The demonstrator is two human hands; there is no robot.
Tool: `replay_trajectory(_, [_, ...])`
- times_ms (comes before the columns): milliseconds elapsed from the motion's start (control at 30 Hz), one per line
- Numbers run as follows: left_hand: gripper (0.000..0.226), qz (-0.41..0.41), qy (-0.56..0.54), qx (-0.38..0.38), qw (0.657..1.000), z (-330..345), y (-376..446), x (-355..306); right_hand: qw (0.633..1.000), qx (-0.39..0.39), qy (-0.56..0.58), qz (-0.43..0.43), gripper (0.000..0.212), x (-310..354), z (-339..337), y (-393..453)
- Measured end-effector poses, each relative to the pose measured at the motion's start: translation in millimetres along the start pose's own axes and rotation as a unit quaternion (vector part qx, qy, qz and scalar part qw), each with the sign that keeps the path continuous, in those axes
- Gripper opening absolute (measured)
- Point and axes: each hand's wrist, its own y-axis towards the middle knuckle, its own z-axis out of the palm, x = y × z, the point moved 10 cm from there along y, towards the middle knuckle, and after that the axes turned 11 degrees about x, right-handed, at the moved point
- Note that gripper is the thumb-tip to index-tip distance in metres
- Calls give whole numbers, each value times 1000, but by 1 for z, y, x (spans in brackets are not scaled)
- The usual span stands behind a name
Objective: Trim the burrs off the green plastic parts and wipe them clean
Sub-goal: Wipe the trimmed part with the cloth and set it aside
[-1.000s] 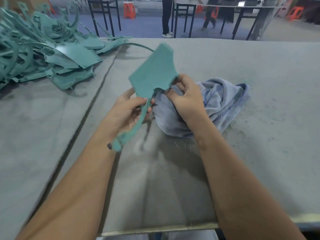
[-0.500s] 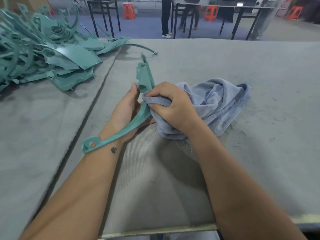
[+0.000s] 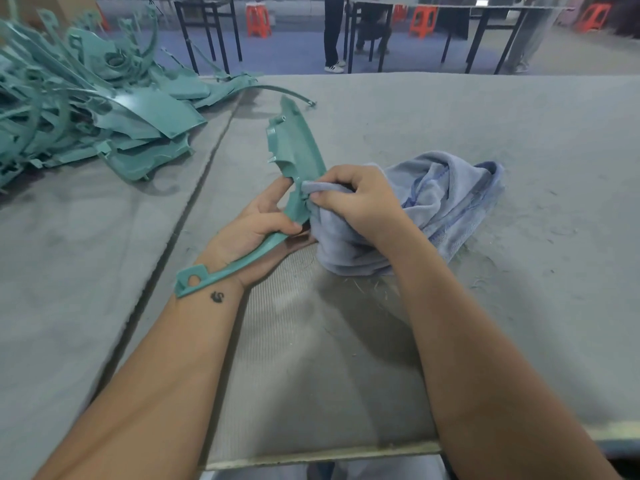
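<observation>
My left hand [image 3: 258,225] grips a green plastic part [image 3: 294,150] by its narrow curved stem, thumb over the stem and fingers behind it. The part's wide blade points away from me, its ribbed inner side showing; its looped end [image 3: 190,280] lies over my left wrist. My right hand [image 3: 360,202] grips a bunched fold of the blue-grey cloth [image 3: 443,199] and holds it against the part's right edge near the stem. The rest of the cloth lies heaped on the table behind my right hand.
A big pile of green plastic parts [image 3: 79,109] fills the far left of the grey felt-covered table [image 3: 485,126]. A seam [image 3: 194,202] runs down the table left of my hands. Small shavings lie near the cloth. Black tables, orange stools and standing people are beyond the far edge.
The part turned from flat face up to edge-on, then showed its ribbed inner side. Its looped end swung down over my left wrist. My right hand with the cloth moved onto the part's edge.
</observation>
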Motion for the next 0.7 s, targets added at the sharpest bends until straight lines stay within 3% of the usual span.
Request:
replay_trajectory(133, [78,-8,-49,94,994,14,-2,1,989,-109,-78,58,18,-13,-31,-3])
replay_trajectory(233, [78,3,-78,110,991,14,-2,0,987,-102,-118,47,21,-7,-26,-3])
replay_trajectory(300, [74,16,-88,88,992,7,-1,-3,994,-59,-89,-8,28,6,-16,-5])
replay_trajectory(367, [51,18,-107,22,994,-7,1,-3,997,-25,-53,-41,31,15,-8,-9])
replay_trajectory(467, [42,15,-152,-93,984,-28,-1,7,996,-47,-59,-41,25,18,-9,-11])
replay_trajectory(700, [38,25,3,-89,996,-12,11,1,986,-126,-112,-3,13,13,-12,-13])
